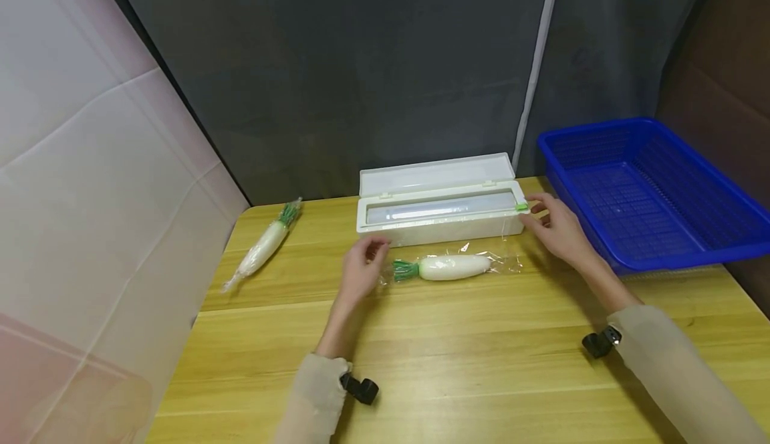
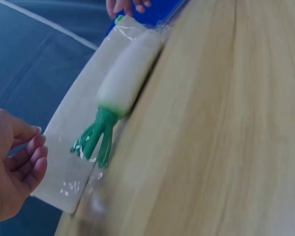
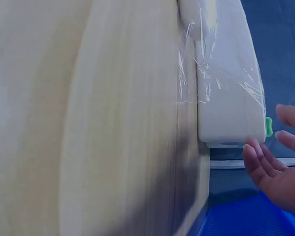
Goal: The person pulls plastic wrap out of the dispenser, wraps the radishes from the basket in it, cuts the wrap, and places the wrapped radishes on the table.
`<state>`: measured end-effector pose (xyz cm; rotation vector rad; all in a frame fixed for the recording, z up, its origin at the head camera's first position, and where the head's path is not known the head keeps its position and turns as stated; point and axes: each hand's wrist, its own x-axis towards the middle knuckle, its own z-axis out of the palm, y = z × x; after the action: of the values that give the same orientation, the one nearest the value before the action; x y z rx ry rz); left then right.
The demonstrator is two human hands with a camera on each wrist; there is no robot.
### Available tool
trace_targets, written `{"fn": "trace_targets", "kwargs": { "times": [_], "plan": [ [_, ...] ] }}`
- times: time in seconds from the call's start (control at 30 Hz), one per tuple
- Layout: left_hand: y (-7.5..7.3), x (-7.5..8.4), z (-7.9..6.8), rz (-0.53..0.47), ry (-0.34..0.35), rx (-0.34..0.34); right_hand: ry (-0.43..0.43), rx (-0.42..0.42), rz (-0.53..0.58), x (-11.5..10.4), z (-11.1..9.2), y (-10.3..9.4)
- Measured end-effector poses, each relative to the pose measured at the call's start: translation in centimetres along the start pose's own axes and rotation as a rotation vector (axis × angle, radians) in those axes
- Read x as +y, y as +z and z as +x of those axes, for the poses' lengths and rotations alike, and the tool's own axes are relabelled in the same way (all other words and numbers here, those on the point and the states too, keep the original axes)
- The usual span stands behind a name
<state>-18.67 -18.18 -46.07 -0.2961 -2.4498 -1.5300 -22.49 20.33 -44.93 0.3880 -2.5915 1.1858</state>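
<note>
A white radish with green leaf stalks [image 1: 452,267] lies on the table under clear plastic film [image 1: 508,261], in front of a long white cling film dispenser [image 1: 442,229]. The dispenser's lid [image 1: 437,175] stands raised, and a roll [image 1: 442,208] shows inside. By the dispenser's front left corner is my left hand [image 1: 361,270], its fingers loosely bent and thumb near the index finger; I see no film clearly between them. My right hand [image 1: 556,230] is at the dispenser's right end, fingers spread around a green slider [image 3: 269,127]; whether they touch it is unclear.
Another radish in clear wrap [image 1: 265,247] lies at the table's back left. A blue plastic basket [image 1: 646,260] stands at the right, close to my right forearm. A dark grey curtain [image 1: 331,83] hangs behind the wooden table [image 1: 445,357].
</note>
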Motion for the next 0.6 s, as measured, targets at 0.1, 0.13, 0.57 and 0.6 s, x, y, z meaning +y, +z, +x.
{"fn": "trace_targets", "kwargs": {
  "times": [0.1,0.13,0.57,0.6],
  "plan": [
    [0.5,0.2,0.3,0.0,0.027,-0.017,-0.008,-0.025,-0.006,0.1,0.4,0.1],
    [0.7,0.3,0.4,0.002,0.035,-0.024,-0.011,-0.034,-0.008,0.1,0.5,0.1],
    [2.7,1.9,2.3,-0.019,0.11,-0.085,-0.1,-0.112,-0.042,1.1,2.0,0.3],
    [2.8,2.0,2.5,-0.022,0.11,-0.092,-0.103,-0.119,-0.045,1.2,2.1,0.3]
  ]
}}
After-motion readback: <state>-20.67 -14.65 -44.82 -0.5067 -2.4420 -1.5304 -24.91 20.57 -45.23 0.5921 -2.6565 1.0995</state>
